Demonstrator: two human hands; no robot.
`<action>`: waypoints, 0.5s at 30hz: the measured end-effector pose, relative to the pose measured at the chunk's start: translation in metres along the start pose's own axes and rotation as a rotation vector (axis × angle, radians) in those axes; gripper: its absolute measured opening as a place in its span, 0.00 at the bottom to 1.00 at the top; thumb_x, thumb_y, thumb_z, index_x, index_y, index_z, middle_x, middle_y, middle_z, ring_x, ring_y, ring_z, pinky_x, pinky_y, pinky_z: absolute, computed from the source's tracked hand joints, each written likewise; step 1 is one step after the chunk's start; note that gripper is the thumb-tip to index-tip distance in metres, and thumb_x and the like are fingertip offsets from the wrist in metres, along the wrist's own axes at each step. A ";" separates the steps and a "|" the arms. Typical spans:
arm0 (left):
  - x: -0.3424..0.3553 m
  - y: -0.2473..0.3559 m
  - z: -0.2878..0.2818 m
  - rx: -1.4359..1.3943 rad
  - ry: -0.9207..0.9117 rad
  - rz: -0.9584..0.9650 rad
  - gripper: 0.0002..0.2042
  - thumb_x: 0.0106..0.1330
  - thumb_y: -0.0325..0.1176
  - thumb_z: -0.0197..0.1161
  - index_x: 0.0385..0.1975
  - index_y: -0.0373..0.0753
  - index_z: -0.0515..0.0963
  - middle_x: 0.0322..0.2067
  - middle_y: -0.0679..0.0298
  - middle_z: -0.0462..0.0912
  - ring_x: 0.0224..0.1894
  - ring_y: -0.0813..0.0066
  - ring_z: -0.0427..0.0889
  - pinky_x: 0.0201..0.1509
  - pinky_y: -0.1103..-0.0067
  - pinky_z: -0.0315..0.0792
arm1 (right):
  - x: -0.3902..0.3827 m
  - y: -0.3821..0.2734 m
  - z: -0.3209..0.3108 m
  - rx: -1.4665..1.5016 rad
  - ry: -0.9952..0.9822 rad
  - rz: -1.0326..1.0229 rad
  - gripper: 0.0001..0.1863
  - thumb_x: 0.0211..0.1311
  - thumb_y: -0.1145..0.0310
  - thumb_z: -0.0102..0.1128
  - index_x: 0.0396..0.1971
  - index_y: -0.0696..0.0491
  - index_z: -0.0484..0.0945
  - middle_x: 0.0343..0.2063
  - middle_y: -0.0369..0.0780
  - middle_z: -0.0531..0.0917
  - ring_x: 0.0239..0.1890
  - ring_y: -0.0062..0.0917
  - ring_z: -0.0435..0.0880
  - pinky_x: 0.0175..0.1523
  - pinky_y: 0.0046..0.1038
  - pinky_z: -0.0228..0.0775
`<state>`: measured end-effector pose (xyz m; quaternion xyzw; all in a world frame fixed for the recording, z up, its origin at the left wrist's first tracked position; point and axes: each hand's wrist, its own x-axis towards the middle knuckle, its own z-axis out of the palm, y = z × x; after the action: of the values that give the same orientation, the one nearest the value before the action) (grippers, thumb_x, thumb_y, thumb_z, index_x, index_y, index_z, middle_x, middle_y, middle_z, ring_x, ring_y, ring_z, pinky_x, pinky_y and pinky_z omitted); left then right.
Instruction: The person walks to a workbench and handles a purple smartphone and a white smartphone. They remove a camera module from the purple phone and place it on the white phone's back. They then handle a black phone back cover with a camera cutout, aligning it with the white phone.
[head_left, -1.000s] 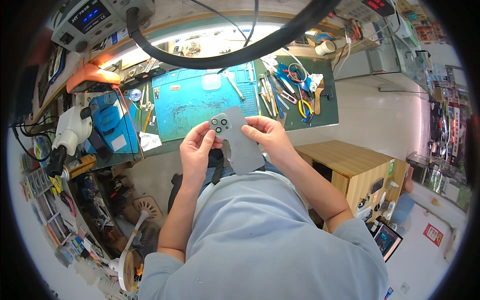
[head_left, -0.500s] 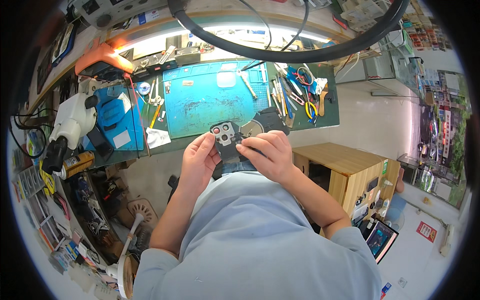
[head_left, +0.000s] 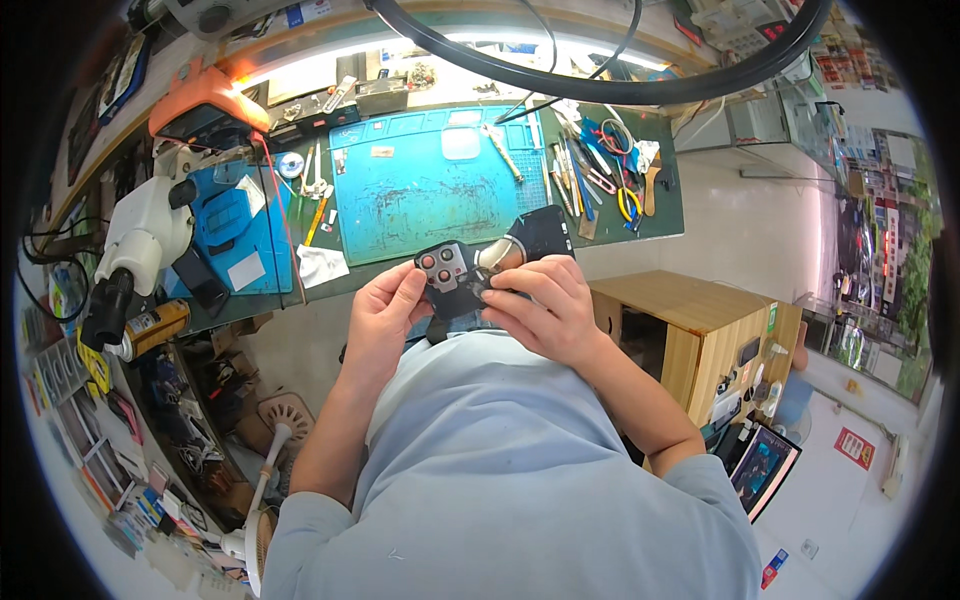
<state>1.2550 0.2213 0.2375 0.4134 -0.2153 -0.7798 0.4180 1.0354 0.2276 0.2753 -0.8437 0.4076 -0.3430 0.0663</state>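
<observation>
My left hand [head_left: 390,310] is closed on the left edge of a phone back piece [head_left: 445,301], its dark inner side up with a silver camera frame [head_left: 440,263] at the top. A second dark piece [head_left: 540,231] sticks out to the upper right, joined or overlapping by a pale rounded part [head_left: 500,252]; which, I cannot tell. My right hand [head_left: 545,310] has its fingers bent over the right side of the back piece, at a small dark part near the middle. What exactly its fingertips grip is too small to make out.
Behind lie a blue work mat [head_left: 410,195], pliers and tools [head_left: 628,207], and a second mat [head_left: 270,260]. A microscope [head_left: 145,235] and spray can [head_left: 155,325] stand left. A cable loop [head_left: 640,90] arches overhead. A wooden cabinet [head_left: 680,300] is to the right.
The grey outer face shown earlier has given way to the dark inner side, with the second piece out at upper right. My right fingers have moved inward over the piece's middle.
</observation>
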 end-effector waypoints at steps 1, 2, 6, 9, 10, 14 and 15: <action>0.001 -0.001 -0.001 0.023 0.008 0.008 0.14 0.73 0.35 0.54 0.48 0.31 0.78 0.40 0.63 0.84 0.39 0.82 0.81 0.43 0.82 0.75 | 0.000 0.000 0.000 -0.015 0.005 0.016 0.14 0.44 0.70 0.71 0.35 0.48 0.81 0.38 0.31 0.80 0.39 0.23 0.78 0.42 0.26 0.67; 0.002 0.000 0.000 0.070 0.015 0.027 0.14 0.73 0.35 0.54 0.48 0.31 0.78 0.39 0.64 0.84 0.38 0.83 0.80 0.42 0.84 0.74 | 0.001 0.001 0.000 -0.031 0.010 0.032 0.14 0.44 0.70 0.71 0.35 0.49 0.81 0.38 0.31 0.81 0.39 0.23 0.78 0.42 0.27 0.67; 0.006 0.003 0.001 0.317 0.021 0.102 0.15 0.74 0.36 0.53 0.49 0.30 0.77 0.36 0.67 0.83 0.37 0.88 0.78 0.41 0.87 0.72 | 0.015 0.000 -0.006 -0.153 -0.001 0.156 0.12 0.49 0.68 0.68 0.36 0.50 0.81 0.40 0.32 0.81 0.40 0.26 0.78 0.44 0.30 0.66; 0.009 0.005 0.004 0.391 0.011 0.120 0.16 0.74 0.36 0.53 0.50 0.29 0.77 0.36 0.67 0.83 0.38 0.88 0.77 0.42 0.88 0.71 | 0.023 -0.001 -0.007 -0.076 -0.074 0.339 0.11 0.52 0.66 0.68 0.37 0.51 0.83 0.33 0.34 0.83 0.35 0.27 0.78 0.44 0.30 0.65; 0.010 0.006 0.007 0.389 0.009 0.120 0.16 0.74 0.37 0.53 0.50 0.29 0.77 0.37 0.67 0.83 0.38 0.88 0.77 0.42 0.88 0.71 | 0.019 0.000 -0.006 -0.029 -0.139 0.416 0.12 0.53 0.65 0.68 0.37 0.51 0.83 0.30 0.33 0.83 0.33 0.27 0.78 0.42 0.29 0.65; 0.011 0.012 0.017 0.248 0.019 0.110 0.15 0.71 0.30 0.56 0.53 0.28 0.74 0.43 0.63 0.82 0.45 0.83 0.78 0.49 0.84 0.72 | 0.016 0.003 -0.005 0.110 -0.199 0.623 0.12 0.53 0.65 0.69 0.38 0.52 0.84 0.22 0.34 0.81 0.26 0.24 0.77 0.37 0.27 0.65; 0.011 0.013 0.019 0.220 -0.004 0.114 0.15 0.70 0.28 0.57 0.54 0.28 0.73 0.44 0.62 0.81 0.46 0.82 0.78 0.51 0.83 0.72 | 0.016 0.003 -0.006 0.141 -0.212 0.676 0.12 0.53 0.66 0.69 0.38 0.53 0.84 0.23 0.34 0.81 0.26 0.24 0.77 0.37 0.27 0.65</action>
<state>1.2417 0.2049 0.2523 0.4421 -0.3238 -0.7272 0.4134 1.0369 0.2148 0.2872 -0.6856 0.6298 -0.2394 0.2757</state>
